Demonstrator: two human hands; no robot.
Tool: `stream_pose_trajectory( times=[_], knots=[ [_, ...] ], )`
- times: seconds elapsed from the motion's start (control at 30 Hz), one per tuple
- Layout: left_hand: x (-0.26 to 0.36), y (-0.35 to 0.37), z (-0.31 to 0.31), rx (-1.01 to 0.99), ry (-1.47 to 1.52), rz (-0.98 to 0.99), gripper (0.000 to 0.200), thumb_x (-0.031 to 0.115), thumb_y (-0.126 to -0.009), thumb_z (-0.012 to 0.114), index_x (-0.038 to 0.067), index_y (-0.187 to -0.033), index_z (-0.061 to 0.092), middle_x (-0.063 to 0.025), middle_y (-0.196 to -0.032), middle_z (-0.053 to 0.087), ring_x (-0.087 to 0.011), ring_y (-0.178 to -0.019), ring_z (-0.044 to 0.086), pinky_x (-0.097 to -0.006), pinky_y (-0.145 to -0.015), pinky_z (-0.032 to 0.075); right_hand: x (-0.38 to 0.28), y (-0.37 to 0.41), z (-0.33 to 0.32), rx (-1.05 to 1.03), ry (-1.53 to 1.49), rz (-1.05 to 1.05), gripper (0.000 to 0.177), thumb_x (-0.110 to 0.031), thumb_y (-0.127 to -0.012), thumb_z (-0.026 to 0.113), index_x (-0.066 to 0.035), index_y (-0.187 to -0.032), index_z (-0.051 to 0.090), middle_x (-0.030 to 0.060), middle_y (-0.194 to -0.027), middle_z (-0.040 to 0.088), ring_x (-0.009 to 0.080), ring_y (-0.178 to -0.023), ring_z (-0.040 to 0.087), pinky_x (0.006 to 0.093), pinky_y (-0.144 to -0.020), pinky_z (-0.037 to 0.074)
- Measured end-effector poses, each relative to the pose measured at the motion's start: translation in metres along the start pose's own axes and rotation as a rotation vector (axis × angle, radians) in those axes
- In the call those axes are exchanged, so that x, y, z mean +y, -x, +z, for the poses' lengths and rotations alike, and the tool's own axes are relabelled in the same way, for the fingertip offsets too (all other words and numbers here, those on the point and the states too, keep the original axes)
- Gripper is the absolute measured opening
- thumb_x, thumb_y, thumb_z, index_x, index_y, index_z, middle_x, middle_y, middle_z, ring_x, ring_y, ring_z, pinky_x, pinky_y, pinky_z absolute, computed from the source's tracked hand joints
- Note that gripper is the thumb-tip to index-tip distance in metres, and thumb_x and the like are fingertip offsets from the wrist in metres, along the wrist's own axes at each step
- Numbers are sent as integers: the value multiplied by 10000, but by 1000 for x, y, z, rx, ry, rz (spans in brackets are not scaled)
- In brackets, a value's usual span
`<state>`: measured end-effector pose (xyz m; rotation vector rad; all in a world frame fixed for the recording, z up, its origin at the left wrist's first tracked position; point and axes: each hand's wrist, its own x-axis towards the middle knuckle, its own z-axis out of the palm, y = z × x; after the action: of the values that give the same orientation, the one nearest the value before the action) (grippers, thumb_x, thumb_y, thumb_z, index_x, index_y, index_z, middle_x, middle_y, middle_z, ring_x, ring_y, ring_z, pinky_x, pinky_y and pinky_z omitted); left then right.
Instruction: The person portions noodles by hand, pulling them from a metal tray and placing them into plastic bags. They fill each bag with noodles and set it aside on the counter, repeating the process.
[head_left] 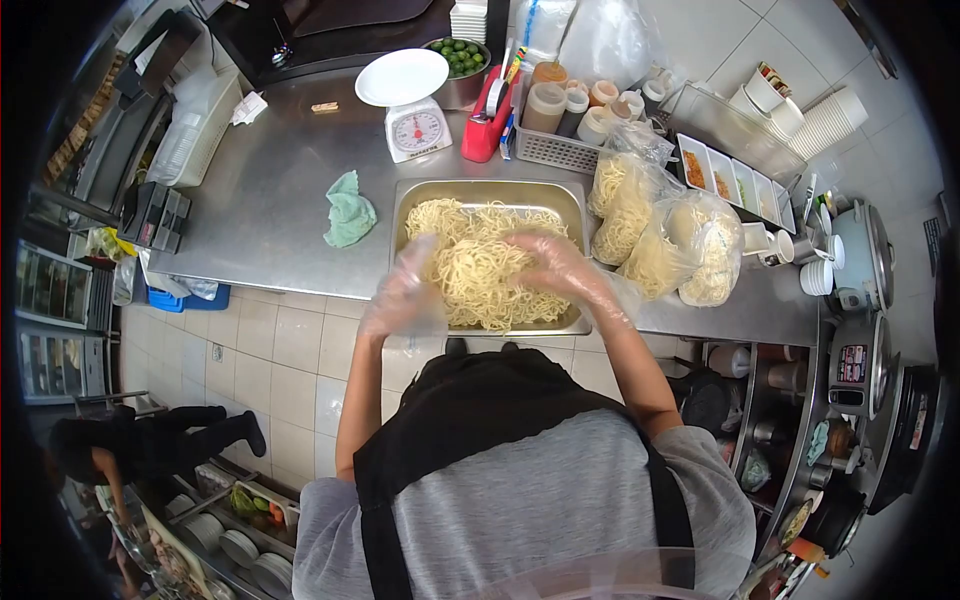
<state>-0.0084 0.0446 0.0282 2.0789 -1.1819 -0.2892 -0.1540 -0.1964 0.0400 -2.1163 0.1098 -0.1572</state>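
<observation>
A steel tray (405, 200) full of yellow noodles (485, 285) sits at the counter's front edge. Both of my hands wear clear plastic gloves. Along the tray's left side, my left hand (405, 285) is against the noodles; its fingers are smeared by motion. My right hand (560, 265) reaches in from the right, its fingers curled into the noodle mound between the hands. Right of the tray are clear plastic bags of noodles (625, 215), with another filled bag (708, 250) beside them.
A kitchen scale (417, 130) and a red tape dispenser (484, 125) stand behind the tray. A green cloth (350, 210) lies to its left. Sauce bottles (545, 105) fill a grey basket (555, 152). Another person (150, 440) is at lower left.
</observation>
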Motion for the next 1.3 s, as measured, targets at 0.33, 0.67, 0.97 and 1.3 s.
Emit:
stream_pose_trajectory(
  times=[0.33, 0.67, 0.97, 1.3],
  knots=[
    [11, -21, 24, 235, -158, 7, 849, 225, -618, 821, 36, -1345, 427, -186, -1368, 419, -358, -1268, 401, -404, -1071, 336, 3, -26, 41, 114, -18, 13, 704, -91, -685, 738, -51, -1335, 470, 197, -1271, 542, 331, -1145, 538, 338, -968, 424],
    [1, -44, 19, 38, 343, -250, 762, 156, -690, 737, 125, -1375, 406, -110, -1302, 508, -269, -1190, 509, -336, -1015, 408, -27, -9, 12, -47, 385, 80, 853, -265, -649, 809, -75, -1380, 413, 209, -1366, 452, 332, -1280, 425, 392, -1072, 341],
    [-8, -45, 41, 134, 944, -239, 675, -75, -713, 652, 67, -1341, 451, -50, -1214, 569, -143, -1084, 546, -280, -935, 444, 12, -23, 71, 178, 121, 68, 885, -101, -618, 763, -79, -1391, 332, 232, -1323, 399, 373, -1235, 425, 394, -1021, 384],
    [-6, -41, 11, 120, 541, -75, 490, -26, -715, 662, 25, -1194, 570, -52, -1115, 611, -142, -1020, 573, -280, -883, 457, -35, -19, 5, 280, 211, -117, 528, -142, -655, 768, -108, -1148, 584, 84, -1113, 595, 275, -1071, 567, 353, -943, 439]
  ],
)
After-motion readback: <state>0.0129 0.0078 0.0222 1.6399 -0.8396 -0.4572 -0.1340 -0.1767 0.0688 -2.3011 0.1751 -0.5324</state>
